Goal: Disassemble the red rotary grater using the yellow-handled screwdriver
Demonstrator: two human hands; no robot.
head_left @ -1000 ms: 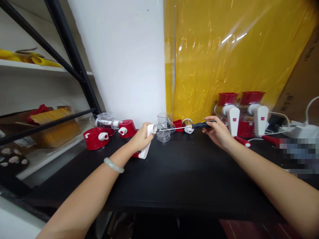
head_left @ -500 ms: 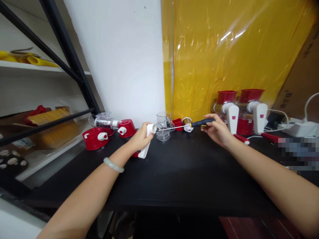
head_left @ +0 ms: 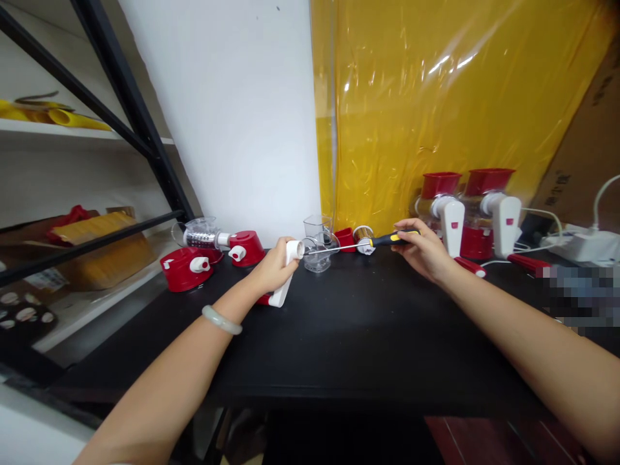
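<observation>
Left hand (head_left: 277,268): fingers wrapped round white angled plastic crank (head_left: 293,250) with red grip (head_left: 264,299), over black surface (head_left: 339,336), nearer back edge. Right hand (head_left: 420,248): fingers pinching black-and-yellow-handled metal screwdriver (head_left: 382,239), tip at crank's round end.

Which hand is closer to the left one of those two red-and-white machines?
Right. The right hand, holding a screwdriver, is in front and slightly left of that machine; the left hand, holding a white crank, is farther left.
</observation>
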